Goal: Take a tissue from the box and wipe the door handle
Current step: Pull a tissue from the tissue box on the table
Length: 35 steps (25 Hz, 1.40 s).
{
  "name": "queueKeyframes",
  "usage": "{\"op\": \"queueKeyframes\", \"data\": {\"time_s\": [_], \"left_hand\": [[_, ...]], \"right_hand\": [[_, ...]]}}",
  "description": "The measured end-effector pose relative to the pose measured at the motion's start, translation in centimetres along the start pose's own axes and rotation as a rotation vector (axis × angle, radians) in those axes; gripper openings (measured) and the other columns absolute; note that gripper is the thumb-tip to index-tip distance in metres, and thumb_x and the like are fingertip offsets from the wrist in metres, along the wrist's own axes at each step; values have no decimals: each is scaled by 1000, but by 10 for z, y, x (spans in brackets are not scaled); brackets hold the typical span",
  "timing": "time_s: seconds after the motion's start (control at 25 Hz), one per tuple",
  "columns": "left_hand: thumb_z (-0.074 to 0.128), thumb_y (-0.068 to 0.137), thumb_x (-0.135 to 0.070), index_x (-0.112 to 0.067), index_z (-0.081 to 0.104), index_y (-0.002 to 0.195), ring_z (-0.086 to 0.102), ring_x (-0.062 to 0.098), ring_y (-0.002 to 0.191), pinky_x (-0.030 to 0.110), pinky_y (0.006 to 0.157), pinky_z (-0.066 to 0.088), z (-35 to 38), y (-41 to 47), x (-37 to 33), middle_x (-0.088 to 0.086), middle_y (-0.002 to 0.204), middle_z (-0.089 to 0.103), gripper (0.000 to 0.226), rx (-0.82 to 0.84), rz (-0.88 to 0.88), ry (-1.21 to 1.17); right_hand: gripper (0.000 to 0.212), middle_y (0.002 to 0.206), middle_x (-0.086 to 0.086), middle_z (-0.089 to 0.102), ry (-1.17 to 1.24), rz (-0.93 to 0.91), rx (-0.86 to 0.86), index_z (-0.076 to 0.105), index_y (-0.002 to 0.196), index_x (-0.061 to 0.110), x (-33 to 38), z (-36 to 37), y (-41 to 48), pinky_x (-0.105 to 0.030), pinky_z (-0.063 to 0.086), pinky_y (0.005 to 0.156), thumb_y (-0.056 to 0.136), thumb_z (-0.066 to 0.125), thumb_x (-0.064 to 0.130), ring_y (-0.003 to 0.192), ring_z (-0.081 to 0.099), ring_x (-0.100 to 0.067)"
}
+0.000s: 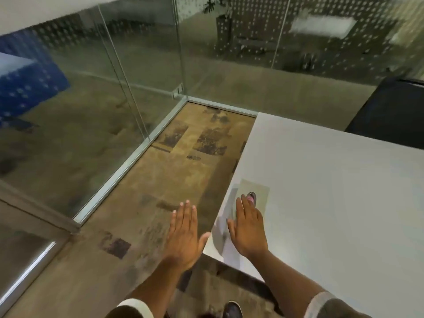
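- A white table (332, 191) fills the frame from 2 to 5 o'clock, its near corner pointing toward the person's bare forearms; the top is smooth and mostly bare.
- Patchy tan carpet (183, 161) with dark rectangular blotches runs from the table's left edge to a metal floor track (128, 166) at 9 o'clock.
- Glass wall panels (110, 72) rise from that track and meet in a corner at 12 o'clock; rows of small white dots cover the upper glass, and a blurred potted plant (220, 10) shows beyond at 12 o'clock.
- A dark chair back (390, 111) stands behind the table's far edge at 2 o'clock; a blue shape (25, 88) sits beyond the glass at 9 o'clock.
- The tissue box (253, 196), pale and flat, lies on the table near its left edge, just right of centre at 5 o'clock; its opening shows a pinkish oval, and motion blur hides whether a tissue stands up from it.
- The right hand (249, 228) hovers palm down over the near end of the box, fingers straight and close together, fingertips at the opening, holding nothing.
- The left hand (184, 235) is held flat over the carpet beside the table corner, fingers extended side by side, thumb angled out toward the table, empty.
- A dark shoe (232, 309) shows at 6 o'clock.
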<state>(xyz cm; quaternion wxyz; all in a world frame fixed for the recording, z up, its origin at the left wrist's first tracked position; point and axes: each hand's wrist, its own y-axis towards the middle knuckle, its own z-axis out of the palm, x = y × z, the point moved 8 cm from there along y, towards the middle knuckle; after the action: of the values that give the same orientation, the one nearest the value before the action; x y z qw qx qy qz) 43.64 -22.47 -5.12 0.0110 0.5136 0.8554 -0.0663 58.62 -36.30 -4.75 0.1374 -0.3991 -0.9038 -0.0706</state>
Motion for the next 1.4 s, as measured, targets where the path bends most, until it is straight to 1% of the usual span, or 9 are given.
{"op": "queueKeyframes", "data": {"time_s": [0.16, 0.24, 0.36, 0.56, 0.68, 0.84, 1.04, 1.2, 1.4], "left_hand": [[-18, 94, -84, -9, -24, 166, -21, 40, 167, 54, 138, -14, 24, 33, -54, 19, 174, -32, 105, 91, 98, 3], [-2, 102, -84, -10, -25, 167, -21, 40, 167, 53, 138, -13, 29, 49, -72, 19, 175, -32, 101, 84, 154, 31], [17, 108, -79, -13, -32, 167, -40, 35, 160, 52, 136, -20, 44, 69, -85, 12, 167, -48, 101, 173, 186, 38], [25, 111, -75, -10, -20, 173, -43, 33, 158, 53, 135, -21, 58, 97, -98, 13, 169, -44, 100, 243, 294, 52], [31, 111, -74, -10, -19, 173, -37, 34, 162, 54, 136, -20, 67, 105, -100, 13, 172, -39, 103, 318, 352, 64], [27, 110, -76, -11, -36, 161, -40, 33, 161, 54, 136, -20, 84, 105, -98, 12, 169, -46, 104, 388, 408, 61], [25, 111, -75, -9, -35, 161, -38, 33, 163, 54, 136, -18, 86, 105, -98, 15, 171, -43, 103, 378, 445, 63], [25, 112, -73, -7, -34, 163, -39, 34, 162, 54, 136, -19, 87, 105, -99, 17, 171, -44, 102, 379, 450, 59], [23, 111, -75, -11, -38, 161, -49, 30, 155, 57, 134, -23, 89, 105, -99, 13, 168, -50, 102, 416, 419, 60]], "right_hand": [[66, 166, -9, 33, 1, 112, -26, 25, 159, 20, -59, -13, -5, -49, 37, 119, 105, 38, 56, 148, 38, -33], [63, 161, -13, 40, -46, 125, -1, 37, 154, 17, -73, -14, -5, -52, 41, 115, 104, 42, 54, 143, 44, -36], [59, 160, -13, 41, -77, 147, 30, 41, 151, 19, -83, -13, -2, -53, 42, 113, 103, 42, 52, 143, 43, -36], [35, 155, -12, 47, -76, 114, 37, 69, 126, 28, -79, -10, 21, -53, 40, 108, 99, 54, 45, 140, 46, -35], [35, 155, -7, 48, -106, 151, 83, 70, 125, 27, -75, -4, 41, -53, 37, 110, 94, 65, 43, 140, 45, -32], [42, 148, -7, 53, -160, 192, 104, 71, 122, 19, -75, 2, 58, -56, 40, 106, 83, 79, 33, 134, 49, -32], [36, 145, -6, 56, -234, 204, 106, 79, 103, 23, -75, 7, 65, -57, 37, 106, 71, 88, 36, 134, 48, -33], [57, 135, -7, 62, -229, 230, 96, 75, 115, 19, -72, 11, 64, -58, 38, 104, 64, 93, 35, 129, 52, -33], [54, 134, -10, 58, -269, 192, 146, 71, 119, 16, -67, 15, 69, -57, 35, 104, 70, 87, 33, 126, 50, -34]]}}
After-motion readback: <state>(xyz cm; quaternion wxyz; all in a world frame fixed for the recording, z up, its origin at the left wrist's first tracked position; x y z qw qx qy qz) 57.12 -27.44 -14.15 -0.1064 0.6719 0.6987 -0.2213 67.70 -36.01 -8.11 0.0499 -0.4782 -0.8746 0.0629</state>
